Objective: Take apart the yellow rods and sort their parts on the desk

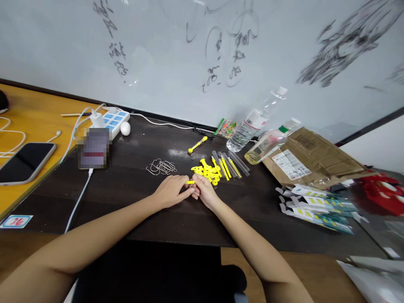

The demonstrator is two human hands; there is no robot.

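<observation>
Over the dark table (104, 198), my left hand (173, 191) and my right hand (204, 191) meet, both closed on a small yellow plastic piece (190, 182). Its ends are partly hidden by my fingers. Just beyond my right hand lies a pile of yellow plastic parts (206, 169). Beside the pile, several clear tubes (240, 164) lie with yellow sticks (225, 167) among them. Bent metal wire hooks (161, 167) form a loose heap beyond my left hand. Farther back rests a joined yellow piece (197, 144) with a metal hook at one end.
Two plastic bottles, one clear (251, 124) and one with yellowish liquid (268, 147), stand tilted in view by a cardboard package (315, 155). Flattened cartons (318, 206) lie at right. A power strip (115, 122), a charging cable (78, 202) and a phone (27, 162) are at left.
</observation>
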